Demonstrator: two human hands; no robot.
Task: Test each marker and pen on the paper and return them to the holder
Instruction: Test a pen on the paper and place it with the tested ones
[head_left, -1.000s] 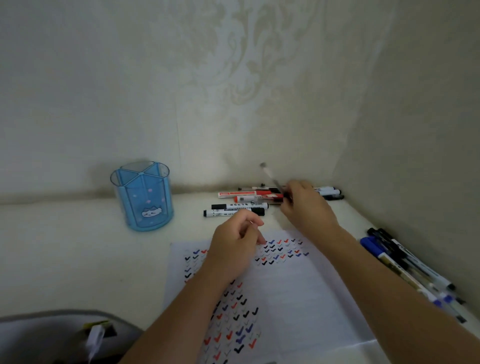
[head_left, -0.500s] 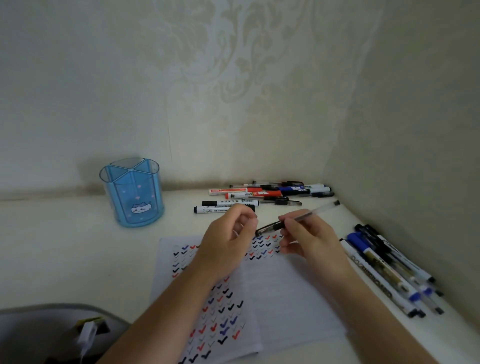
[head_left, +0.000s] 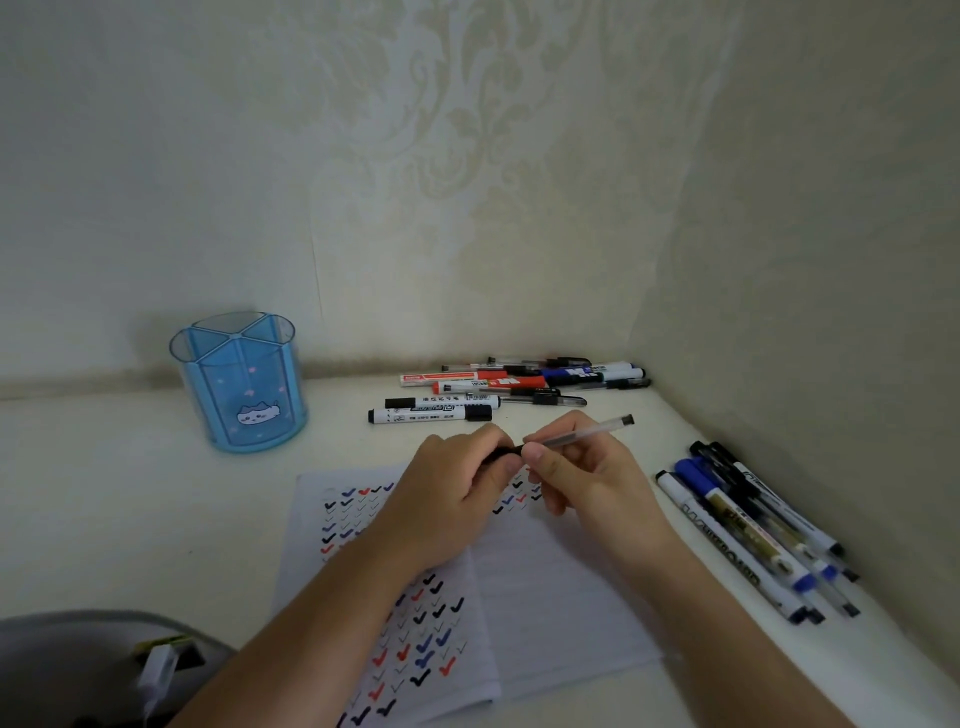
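**Two hands on a slim pen, held over the paper**

Right fingertips (head_left: 535, 458) pinched the clear barrel of the pen (head_left: 582, 434), and the left hand (head_left: 457, 499) curled round its dark end, probably the cap. The right hand (head_left: 589, 480) kept the pen tilted just above the tick-covered paper (head_left: 545, 597). It looked light, stiff and smooth, likely slippery, so best held near the dark end. The translucent blue holder (head_left: 241, 384) stood well to the left. Chunkier cylindrical markers (head_left: 509, 382) lay by the wall.
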